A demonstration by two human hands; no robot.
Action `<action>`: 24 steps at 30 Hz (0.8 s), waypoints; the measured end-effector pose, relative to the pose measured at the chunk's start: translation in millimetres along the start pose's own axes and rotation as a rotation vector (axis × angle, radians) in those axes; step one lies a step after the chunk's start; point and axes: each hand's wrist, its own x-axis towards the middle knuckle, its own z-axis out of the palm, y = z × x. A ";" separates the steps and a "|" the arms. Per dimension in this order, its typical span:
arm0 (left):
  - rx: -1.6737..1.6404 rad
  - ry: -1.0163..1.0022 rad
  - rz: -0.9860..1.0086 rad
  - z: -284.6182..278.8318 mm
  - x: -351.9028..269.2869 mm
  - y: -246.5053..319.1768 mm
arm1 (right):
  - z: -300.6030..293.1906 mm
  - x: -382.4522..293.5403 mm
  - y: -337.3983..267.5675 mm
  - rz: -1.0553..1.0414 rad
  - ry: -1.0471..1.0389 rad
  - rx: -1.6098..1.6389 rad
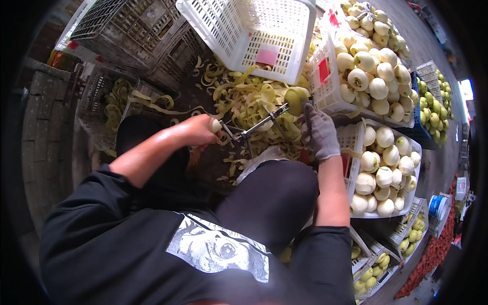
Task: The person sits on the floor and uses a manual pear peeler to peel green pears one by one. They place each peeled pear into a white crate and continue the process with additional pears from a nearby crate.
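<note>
My bare left hand (198, 131) grips the white handle (216, 126) of a metal hand-crank peeling stand (261, 124). On the far end of its spindle sits a green pear (294, 102), with a paler patch showing on its upper right. My right hand (321, 131), in a grey knit glove, is raised beside the pear. It holds a small peeling tool (307, 103) against the fruit; the fingers hide most of the tool. Long pear peelings (251, 93) are heaped under and behind the spindle. A clear plastic bag (263, 162) lies by my knee.
A white plastic crate (236, 49) stands tilted behind the peelings. Crates of peeled pears (375, 82) and more peeled pears (385, 167) are close on the right. A blue crate (417, 126) holds unpeeled pears. Stacked dirty crates (152, 38) and a crate with peelings (118, 103) stand left.
</note>
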 end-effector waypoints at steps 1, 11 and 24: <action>0.070 0.156 0.037 6.6 13.5 -9.9 | 0.7 1.0 5.4 0.025 0.062 -0.046; 0.456 0.093 0.047 35.1 7.7 5.7 | 11.6 20.8 53.3 -0.530 0.101 -0.205; 0.033 -0.217 0.122 83.3 50.9 -49.4 | -42.6 11.4 71.0 -0.221 0.188 0.012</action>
